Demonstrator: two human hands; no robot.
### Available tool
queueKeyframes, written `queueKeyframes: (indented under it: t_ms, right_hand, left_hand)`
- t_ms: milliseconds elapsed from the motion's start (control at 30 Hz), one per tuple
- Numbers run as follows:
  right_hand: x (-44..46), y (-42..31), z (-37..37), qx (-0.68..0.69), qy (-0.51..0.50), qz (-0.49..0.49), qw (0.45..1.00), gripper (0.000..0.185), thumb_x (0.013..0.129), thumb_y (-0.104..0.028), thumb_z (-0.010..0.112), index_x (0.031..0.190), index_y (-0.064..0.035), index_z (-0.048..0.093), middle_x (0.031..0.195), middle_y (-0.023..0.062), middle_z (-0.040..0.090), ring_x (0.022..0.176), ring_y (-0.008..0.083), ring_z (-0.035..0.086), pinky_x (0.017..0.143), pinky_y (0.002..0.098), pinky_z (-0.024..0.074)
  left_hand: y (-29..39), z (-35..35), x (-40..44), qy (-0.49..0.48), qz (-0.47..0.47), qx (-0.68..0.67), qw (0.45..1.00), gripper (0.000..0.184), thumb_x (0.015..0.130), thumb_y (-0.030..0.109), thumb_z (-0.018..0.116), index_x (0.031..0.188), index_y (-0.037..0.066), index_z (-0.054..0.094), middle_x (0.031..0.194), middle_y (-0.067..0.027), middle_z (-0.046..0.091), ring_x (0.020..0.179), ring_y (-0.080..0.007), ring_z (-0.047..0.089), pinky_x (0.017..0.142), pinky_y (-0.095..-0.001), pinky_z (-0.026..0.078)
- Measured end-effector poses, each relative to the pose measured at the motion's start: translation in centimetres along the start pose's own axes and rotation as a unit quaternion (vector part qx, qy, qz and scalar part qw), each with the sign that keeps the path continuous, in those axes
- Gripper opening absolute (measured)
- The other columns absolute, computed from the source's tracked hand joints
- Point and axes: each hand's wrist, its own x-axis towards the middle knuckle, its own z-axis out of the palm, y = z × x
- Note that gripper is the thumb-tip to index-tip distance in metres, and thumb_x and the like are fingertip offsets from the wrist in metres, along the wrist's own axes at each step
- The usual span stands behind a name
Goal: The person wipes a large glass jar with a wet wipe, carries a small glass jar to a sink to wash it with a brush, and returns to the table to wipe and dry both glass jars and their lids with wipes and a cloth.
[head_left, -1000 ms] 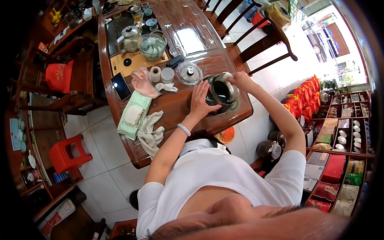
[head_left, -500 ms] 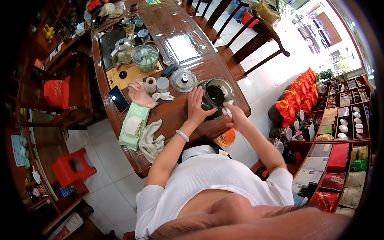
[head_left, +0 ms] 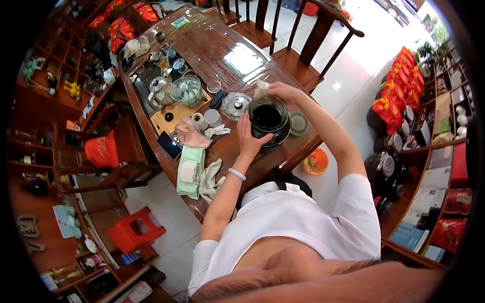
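A dark, wide-mouthed glass jar (head_left: 283, 132) stands upright near the table's end, its rim facing me. My left hand (head_left: 248, 137) grips its left side, thumb across the front and fingers along the wall. Beyond the far rim, my right hand (head_left: 284, 92) pinches a crumpled white wipe (head_left: 261, 87). A clear lid with a metal knob (head_left: 236, 105) lies just left of the jar. On the right sits a round greenish disc (head_left: 299, 123), possibly another lid. Left of my forearm are a green wet-wipes pack (head_left: 190, 174) and a whitish cloth (head_left: 211, 184).
The wooden table (head_left: 222, 45) carries a glass teapot (head_left: 159, 91), a glass bowl (head_left: 186, 90), small cups, a phone (head_left: 168, 145) and a pink cloth (head_left: 191, 134). An orange bin (head_left: 314, 161) stands below its edge. Wooden chairs (head_left: 308, 55) line the far side; shelves flank both sides.
My right hand has moved with the wipe from the jar's near right side to beyond its far rim. The greenish disc now shows. The camera view has shifted; my left hand stays on the jar.
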Motion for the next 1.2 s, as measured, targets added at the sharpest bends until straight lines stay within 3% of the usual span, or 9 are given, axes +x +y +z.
queueKeyframes:
  t_ms: [167,300,367,433,567,600,633,1033,1200]
  right_hand:
    - [3.8,-1.3,1.6,-0.161,-0.103,0.079,0.978,0.068,0.075,-0.059,0.047,0.105,0.0012,0.054,0.102,0.0104,0.054,0.088,0.0144,0.051,0.074,0.0278,0.0415]
    - [0.8,-1.7,1.3,-0.081,-0.070,0.037,0.994,0.070,0.078,-0.062,0.036,0.106,0.0000,0.054,0.109,0.0108,0.051,0.096,0.0175,0.048,0.082,0.0307,0.0381]
    - [-2.4,-0.3,0.5,0.042,-0.057,-0.047,0.996,0.072,0.082,-0.060,0.028,0.122,-0.0010,0.038,0.120,0.0145,0.043,0.109,0.0184,0.042,0.092,0.0305,0.0317]
    - [-4.4,3.0,1.1,-0.119,0.059,-0.078,0.988,0.064,0.087,-0.052,0.021,0.120,0.0001,0.039,0.120,0.0143,0.044,0.109,0.0216,0.042,0.093,0.0328,0.0305]
    - [-7.8,9.1,4.7,-0.171,0.240,-0.244,0.924,0.044,0.086,-0.037,0.034,0.109,-0.0029,0.049,0.114,0.0191,0.047,0.111,0.0302,0.040,0.098,0.0410,0.0226]
    - [-7.5,11.3,4.7,-0.436,0.199,-0.261,0.838,0.038,0.082,-0.029,0.040,0.111,-0.0049,0.046,0.115,0.0198,0.045,0.112,0.0326,0.037,0.099,0.0437,0.0189]
    - [-8.9,9.6,7.2,-0.258,0.314,-0.330,0.852,0.044,0.077,-0.023,0.047,0.116,-0.0029,0.042,0.122,0.0185,0.040,0.116,0.0306,0.034,0.100,0.0445,0.0176]
    - [-10.1,10.2,8.2,-0.491,0.505,-0.270,0.656,0.035,0.074,-0.009,0.051,0.109,-0.0049,0.050,0.117,0.0104,0.047,0.109,0.0279,0.043,0.095,0.0452,0.0219]
    - [-10.4,9.9,10.3,-0.409,0.487,-0.295,0.713,0.024,0.069,-0.006,0.059,0.093,-0.0038,0.057,0.106,0.0107,0.048,0.092,0.0284,0.047,0.083,0.0416,0.0330]
  left_hand:
    - [0.0,0.2,-0.3,-0.032,-0.011,-0.003,0.999,0.084,0.053,0.027,0.076,0.119,-0.007,0.036,0.126,-0.0244,0.032,0.118,-0.0355,0.029,0.097,-0.0410,0.025]
    - [0.7,0.1,0.9,-0.035,-0.008,-0.030,0.999,0.081,0.052,0.021,0.076,0.121,-0.001,0.038,0.126,-0.0221,0.034,0.118,-0.0357,0.030,0.097,-0.0411,0.026]
    - [0.6,0.2,0.5,-0.041,0.001,-0.037,0.998,0.080,0.054,0.015,0.074,0.123,0.001,0.036,0.127,-0.0183,0.033,0.119,-0.0323,0.029,0.098,-0.0376,0.023]
    - [0.4,0.1,0.0,-0.043,-0.008,-0.044,0.998,0.080,0.054,0.014,0.074,0.124,0.002,0.035,0.127,-0.0180,0.033,0.119,-0.0320,0.029,0.098,-0.0374,0.023]
    - [0.5,0.1,-0.1,-0.047,0.011,-0.029,0.998,0.082,0.054,0.012,0.074,0.125,0.002,0.033,0.128,-0.0179,0.032,0.120,-0.0322,0.028,0.098,-0.0376,0.022]
    - [0.5,0.2,-0.2,-0.051,0.012,-0.028,0.998,0.082,0.054,0.012,0.074,0.125,0.002,0.033,0.128,-0.0179,0.032,0.120,-0.0322,0.028,0.098,-0.0376,0.022]
    - [0.6,0.2,-0.2,-0.054,0.001,-0.023,0.998,0.082,0.055,0.013,0.073,0.125,0.002,0.033,0.127,-0.0190,0.033,0.120,-0.0344,0.028,0.098,-0.0407,0.022]
    - [0.2,-1.9,-2.1,-0.017,-0.118,-0.163,0.979,0.057,0.075,0.013,0.057,0.124,-0.003,0.032,0.130,-0.0178,0.031,0.122,-0.0293,0.026,0.100,-0.0360,0.019]
    - [1.7,-3.2,-6.1,0.024,-0.191,-0.134,0.972,0.026,0.078,0.008,0.056,0.102,0.001,0.050,0.090,-0.0038,0.052,0.083,-0.0123,0.048,0.076,-0.0241,0.039]
